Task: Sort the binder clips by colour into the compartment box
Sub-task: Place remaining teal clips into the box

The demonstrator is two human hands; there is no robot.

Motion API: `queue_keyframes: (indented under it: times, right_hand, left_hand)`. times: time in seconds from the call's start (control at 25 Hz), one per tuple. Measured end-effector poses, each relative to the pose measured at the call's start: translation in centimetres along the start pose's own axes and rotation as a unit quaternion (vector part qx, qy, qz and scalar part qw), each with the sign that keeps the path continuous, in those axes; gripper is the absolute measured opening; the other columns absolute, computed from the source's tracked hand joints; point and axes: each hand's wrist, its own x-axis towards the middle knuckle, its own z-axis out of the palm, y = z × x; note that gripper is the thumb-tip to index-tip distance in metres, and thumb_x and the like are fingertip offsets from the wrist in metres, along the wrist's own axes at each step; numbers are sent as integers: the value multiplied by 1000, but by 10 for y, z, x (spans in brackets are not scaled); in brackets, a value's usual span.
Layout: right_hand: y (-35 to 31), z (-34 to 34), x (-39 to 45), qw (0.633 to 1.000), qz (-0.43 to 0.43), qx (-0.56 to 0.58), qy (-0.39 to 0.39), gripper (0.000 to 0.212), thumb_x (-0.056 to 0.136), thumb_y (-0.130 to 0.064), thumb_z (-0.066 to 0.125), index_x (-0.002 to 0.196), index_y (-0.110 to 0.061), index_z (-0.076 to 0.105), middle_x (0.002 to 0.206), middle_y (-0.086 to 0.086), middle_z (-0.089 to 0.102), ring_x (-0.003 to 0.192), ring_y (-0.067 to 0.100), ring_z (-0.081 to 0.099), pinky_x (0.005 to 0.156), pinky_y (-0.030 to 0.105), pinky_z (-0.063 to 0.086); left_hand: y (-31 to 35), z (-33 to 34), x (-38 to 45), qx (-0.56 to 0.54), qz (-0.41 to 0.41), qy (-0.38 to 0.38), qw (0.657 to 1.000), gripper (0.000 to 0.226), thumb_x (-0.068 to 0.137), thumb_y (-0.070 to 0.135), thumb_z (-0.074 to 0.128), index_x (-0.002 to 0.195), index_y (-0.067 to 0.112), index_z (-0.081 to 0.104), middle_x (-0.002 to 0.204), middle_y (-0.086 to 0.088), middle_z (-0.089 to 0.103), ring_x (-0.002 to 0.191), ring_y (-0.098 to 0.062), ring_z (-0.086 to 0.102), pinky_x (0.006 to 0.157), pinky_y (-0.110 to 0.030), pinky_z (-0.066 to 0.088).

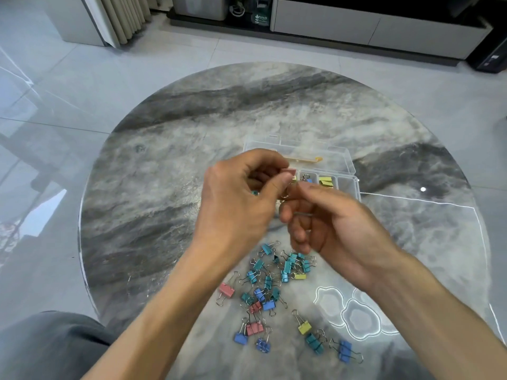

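Observation:
My left hand (241, 198) pinches a pink binder clip (288, 171) between thumb and forefinger, just above the clear compartment box (346, 182). My right hand (329, 223) is close beside it, fingers curled, its fingertips touching the clip's wire handles (285, 195). The box's lid (337, 157) lies open behind. One compartment holds yellow clips (326, 181), another a blue clip (307, 179). A green clip (255, 192) peeks out behind my left hand. Several loose clips (274, 292) in teal, blue, pink and yellow lie scattered on the table in front of me.
The round grey marble table (164, 187) carries everything; its edge curves at left and right. Beyond it lie a tiled floor (82, 91) and a low cabinet (370, 28). My knee in dark trousers (49, 346) is at bottom left.

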Motion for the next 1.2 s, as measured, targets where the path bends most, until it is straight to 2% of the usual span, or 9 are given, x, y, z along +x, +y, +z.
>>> queue_keyframes:
  times: [0.2,0.32,0.36,0.56,0.68,0.76,0.84,1.0,1.2]
  right_hand:
    - [-14,-27,6,931,-71,-339,114,24,94,-18,64,72,-10,66,59,4,64,48,13,55,46,25,42]
    - [-22,-82,21,710,-13,-649,273,41,94,-40,62,67,-10,70,64,7,71,60,23,66,56,30,52]
    - [-19,-95,27,672,12,-680,291,43,93,-39,61,65,-7,69,66,10,71,63,28,66,60,33,54]
    - [-11,-105,42,647,26,-695,311,51,95,-35,59,54,-5,60,47,5,53,48,26,49,49,28,36]
    - [-11,-88,42,603,-59,-716,347,38,96,-33,52,69,-10,66,63,4,61,61,28,51,60,31,36]
    - [3,-60,43,683,-154,-656,281,25,97,-28,55,81,-14,69,73,-1,66,63,19,57,59,29,41]
    - [31,-21,40,768,-163,-610,107,10,97,-25,60,101,-22,68,90,-12,68,68,-2,59,65,21,52]
    - [95,23,62,654,-86,-747,-88,50,97,-34,57,143,-29,39,144,-4,46,124,20,50,105,42,44]
    - [105,31,78,657,-115,-745,-22,23,96,-29,58,114,-15,53,114,1,55,109,21,55,90,36,49]
  left_hand:
    - [1,1,1,-135,-203,-45,969,9,83,3,75,91,8,74,82,-12,75,71,-15,68,71,-30,60]
    - [-1,-2,0,-86,-211,-60,972,14,90,5,70,96,17,73,88,-7,75,80,-14,70,78,-38,61]
    - [0,-3,0,-64,-204,-61,975,15,91,5,68,98,18,72,89,-5,74,82,-15,71,78,-38,60]
    - [10,-24,7,103,-106,-45,988,12,94,15,64,99,23,71,86,14,71,75,-2,66,68,-19,53]
    - [8,-44,9,320,-62,-104,940,18,95,16,59,104,26,70,89,13,70,78,-7,65,72,-27,52]
    - [3,-48,11,335,-78,-117,932,25,91,8,57,102,24,72,82,9,69,76,-11,65,70,-28,52]
    - [4,-48,13,343,-84,-116,928,25,87,5,59,95,23,74,77,10,64,75,-12,63,66,-25,47]
    - [5,-53,14,360,-99,-136,918,18,86,8,64,89,24,72,82,5,65,80,-17,63,65,-24,43]
    - [8,-54,13,354,-83,-123,923,16,86,11,64,92,23,74,83,5,68,84,-16,62,72,-30,49]
